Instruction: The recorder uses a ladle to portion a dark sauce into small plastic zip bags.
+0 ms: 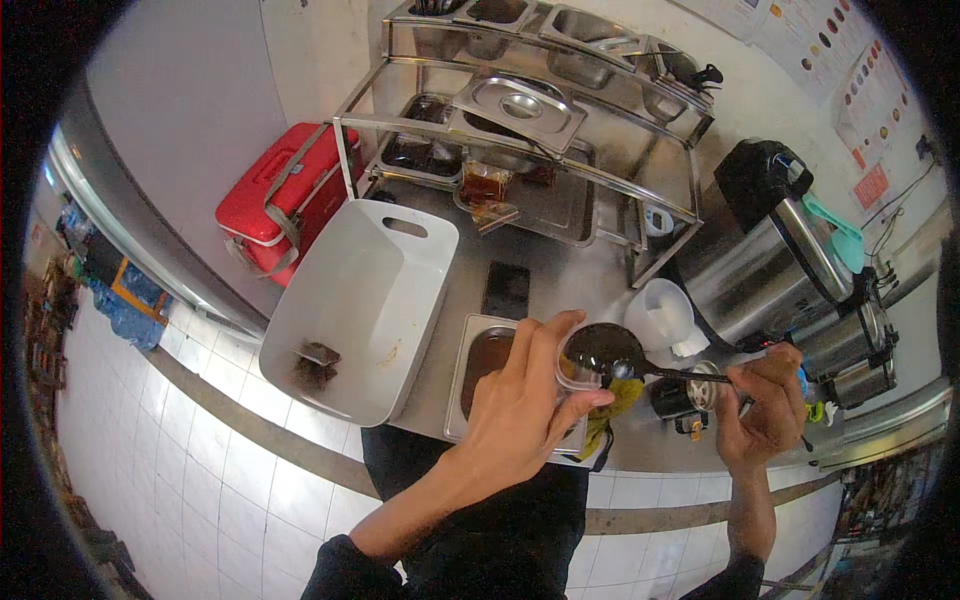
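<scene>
My left hand (510, 409) holds a small clear plastic cup (576, 379) between thumb and fingers. The dark bowl of a black spoon (604, 351) is tilted at the cup's mouth and partly hides it. My right hand (761, 409) grips the handle of this spoon. Below my left hand sits a rectangular steel food pan (454, 397) with brown liquid (484, 367) in it, partly covered by the hand. Behind the cup lies a yellow-green cloth (619, 405) at the counter's front edge.
A white plastic tub (360, 300) holds dark residue. Nearby are a phone (506, 289), a translucent white container (660, 311) and a dark canister (679, 397). Behind stand a steel rack (517, 142) with pans, a red cooler box (281, 199) and a large steel urn (757, 262).
</scene>
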Demonstrator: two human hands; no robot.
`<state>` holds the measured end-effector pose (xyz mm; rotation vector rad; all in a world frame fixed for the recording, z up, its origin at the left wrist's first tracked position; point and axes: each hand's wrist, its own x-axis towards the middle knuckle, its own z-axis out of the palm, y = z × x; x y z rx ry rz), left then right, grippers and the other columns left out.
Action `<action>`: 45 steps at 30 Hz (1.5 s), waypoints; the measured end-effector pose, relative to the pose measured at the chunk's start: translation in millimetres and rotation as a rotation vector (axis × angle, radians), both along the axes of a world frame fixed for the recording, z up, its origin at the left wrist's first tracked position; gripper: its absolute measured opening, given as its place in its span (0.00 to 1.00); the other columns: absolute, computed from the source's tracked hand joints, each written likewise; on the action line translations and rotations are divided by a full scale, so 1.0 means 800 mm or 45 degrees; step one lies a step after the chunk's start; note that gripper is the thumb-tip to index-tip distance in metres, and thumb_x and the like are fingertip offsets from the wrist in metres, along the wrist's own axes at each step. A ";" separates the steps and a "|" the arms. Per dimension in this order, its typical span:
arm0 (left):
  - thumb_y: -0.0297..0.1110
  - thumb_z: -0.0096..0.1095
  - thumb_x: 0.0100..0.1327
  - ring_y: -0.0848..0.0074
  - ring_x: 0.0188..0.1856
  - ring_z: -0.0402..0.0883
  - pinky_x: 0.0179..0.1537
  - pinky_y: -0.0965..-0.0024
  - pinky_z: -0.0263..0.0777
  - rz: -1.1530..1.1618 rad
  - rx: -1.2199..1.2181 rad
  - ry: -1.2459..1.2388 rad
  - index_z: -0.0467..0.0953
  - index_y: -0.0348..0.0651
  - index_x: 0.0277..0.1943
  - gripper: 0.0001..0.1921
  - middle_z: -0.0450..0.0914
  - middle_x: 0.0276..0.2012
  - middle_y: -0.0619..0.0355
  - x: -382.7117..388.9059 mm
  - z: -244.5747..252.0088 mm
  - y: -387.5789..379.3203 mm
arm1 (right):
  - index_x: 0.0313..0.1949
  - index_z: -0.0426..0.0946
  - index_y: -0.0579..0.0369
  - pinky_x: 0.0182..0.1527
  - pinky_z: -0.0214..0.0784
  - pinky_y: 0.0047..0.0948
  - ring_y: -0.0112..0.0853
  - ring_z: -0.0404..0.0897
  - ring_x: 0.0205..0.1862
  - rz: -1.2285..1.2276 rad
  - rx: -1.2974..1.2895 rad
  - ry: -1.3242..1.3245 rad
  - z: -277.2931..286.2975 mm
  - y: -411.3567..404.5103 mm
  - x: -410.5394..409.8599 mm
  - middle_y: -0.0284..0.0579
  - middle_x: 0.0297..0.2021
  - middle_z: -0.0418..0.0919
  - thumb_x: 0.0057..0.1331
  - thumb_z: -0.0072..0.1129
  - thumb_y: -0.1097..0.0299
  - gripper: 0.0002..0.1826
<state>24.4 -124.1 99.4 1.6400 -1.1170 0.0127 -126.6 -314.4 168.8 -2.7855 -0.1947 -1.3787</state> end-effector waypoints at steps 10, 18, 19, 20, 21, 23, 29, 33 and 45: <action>0.47 0.58 0.61 0.50 0.33 0.75 0.29 0.57 0.71 0.009 0.026 0.034 0.55 0.31 0.59 0.33 0.66 0.42 0.41 0.000 -0.003 0.000 | 0.34 0.79 0.59 0.31 0.61 0.21 0.25 0.71 0.29 -0.066 0.759 0.153 -0.013 0.015 0.006 0.42 0.27 0.76 0.52 0.65 0.76 0.08; 0.45 0.59 0.61 0.50 0.36 0.75 0.34 0.56 0.70 0.065 -0.019 0.011 0.56 0.35 0.60 0.32 0.66 0.43 0.42 -0.001 -0.008 0.004 | 0.36 0.79 0.62 0.35 0.61 0.18 0.20 0.70 0.31 0.125 1.400 0.350 -0.008 0.017 0.010 0.37 0.31 0.76 0.59 0.61 0.73 0.07; 0.44 0.59 0.61 0.50 0.37 0.75 0.35 0.56 0.70 0.056 -0.013 0.033 0.56 0.35 0.60 0.32 0.67 0.43 0.42 0.000 -0.010 0.005 | 0.36 0.79 0.61 0.35 0.61 0.18 0.20 0.71 0.32 0.153 1.486 0.379 -0.009 0.016 0.010 0.36 0.31 0.75 0.60 0.60 0.73 0.07; 0.43 0.60 0.60 0.50 0.38 0.75 0.36 0.56 0.70 0.049 -0.005 0.056 0.56 0.35 0.60 0.32 0.67 0.44 0.41 0.000 -0.011 0.006 | 0.36 0.79 0.61 0.36 0.61 0.18 0.20 0.71 0.32 0.182 1.573 0.409 -0.009 0.014 0.010 0.36 0.31 0.75 0.60 0.60 0.72 0.07; 0.43 0.60 0.60 0.50 0.38 0.75 0.36 0.56 0.70 0.049 -0.003 0.058 0.56 0.35 0.60 0.32 0.67 0.44 0.41 0.001 -0.012 0.009 | 0.36 0.79 0.61 0.36 0.61 0.18 0.20 0.71 0.32 0.181 1.575 0.411 -0.012 0.013 0.010 0.36 0.31 0.75 0.60 0.60 0.72 0.07; 0.42 0.61 0.60 0.48 0.40 0.74 0.39 0.56 0.70 0.073 0.016 0.055 0.57 0.34 0.60 0.32 0.67 0.45 0.41 0.003 -0.016 0.017 | 0.36 0.79 0.61 0.34 0.62 0.18 0.20 0.71 0.31 0.141 1.772 0.371 -0.018 0.008 0.008 0.33 0.29 0.75 0.60 0.60 0.71 0.07; 0.47 0.59 0.60 0.49 0.46 0.75 0.46 0.59 0.69 0.195 0.065 0.277 0.58 0.32 0.59 0.33 0.68 0.50 0.40 0.001 -0.026 0.076 | 0.35 0.79 0.58 0.30 0.62 0.24 0.24 0.73 0.25 -0.189 0.843 0.639 -0.068 -0.013 0.006 0.39 0.25 0.77 0.55 0.63 0.73 0.08; 0.55 0.58 0.58 0.50 0.47 0.75 0.46 0.59 0.69 0.351 0.111 0.256 0.57 0.31 0.59 0.38 0.69 0.49 0.40 -0.006 -0.033 0.107 | 0.34 0.79 0.54 0.37 0.60 0.33 0.33 0.73 0.29 -0.130 0.223 0.551 -0.108 0.006 0.015 0.39 0.27 0.75 0.53 0.63 0.73 0.08; 0.55 0.55 0.59 0.50 0.47 0.74 0.47 0.57 0.68 0.327 0.278 0.379 0.55 0.31 0.60 0.38 0.67 0.52 0.40 -0.015 -0.052 0.127 | 0.32 0.79 0.57 0.28 0.58 0.24 0.25 0.71 0.24 -0.197 0.902 0.762 -0.129 0.020 0.018 0.38 0.23 0.74 0.52 0.64 0.76 0.06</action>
